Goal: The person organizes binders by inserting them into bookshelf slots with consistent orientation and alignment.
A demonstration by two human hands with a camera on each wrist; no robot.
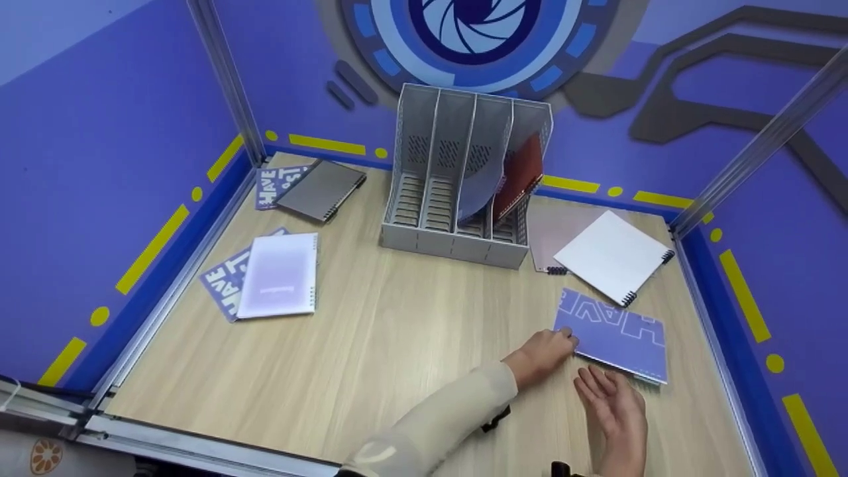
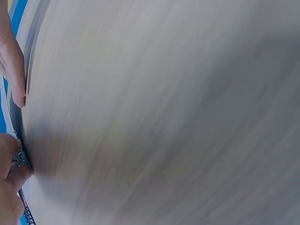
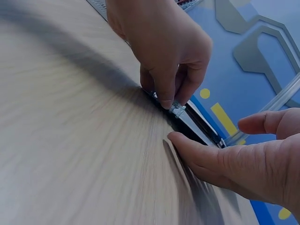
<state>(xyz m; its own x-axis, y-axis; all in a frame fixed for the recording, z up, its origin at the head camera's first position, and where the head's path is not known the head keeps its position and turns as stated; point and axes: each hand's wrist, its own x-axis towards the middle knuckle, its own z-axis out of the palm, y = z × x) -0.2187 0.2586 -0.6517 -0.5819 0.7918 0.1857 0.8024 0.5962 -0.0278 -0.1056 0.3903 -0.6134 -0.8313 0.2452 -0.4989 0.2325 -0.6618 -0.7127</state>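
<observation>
Closest to the camera, a pale sleeve (image 1: 444,404) crossed the surface (image 1: 397,371) to the left hand (image 1: 543,358), whose curled fingers pinched the left edge of a purple notebook (image 1: 619,341). That notebook lay toward the near right of the surface, its handling apparently begun but unfinished. Of the two hands, the right hand (image 1: 619,411) grasped nothing, its fingers extended just beside the notebook's near edge; whether they touched it could not be told. Just beyond lay a white notebook (image 1: 609,258), partly over a pinkish notebook (image 1: 550,232). Farther back stood a grey file rack (image 1: 450,246) of four compartments, a red notebook (image 1: 520,179) leaning in the rightmost. Across on the left, a grey notebook (image 1: 321,189) overlapped a patterned booklet (image 1: 265,185), and a lilac-and-white notebook (image 1: 278,275) overlapped a nearer patterned booklet (image 1: 222,281). Judging by this layout, work was only partly done: the red notebook was plainly racked, whereas those on either side, the purple one included, lay outside
</observation>
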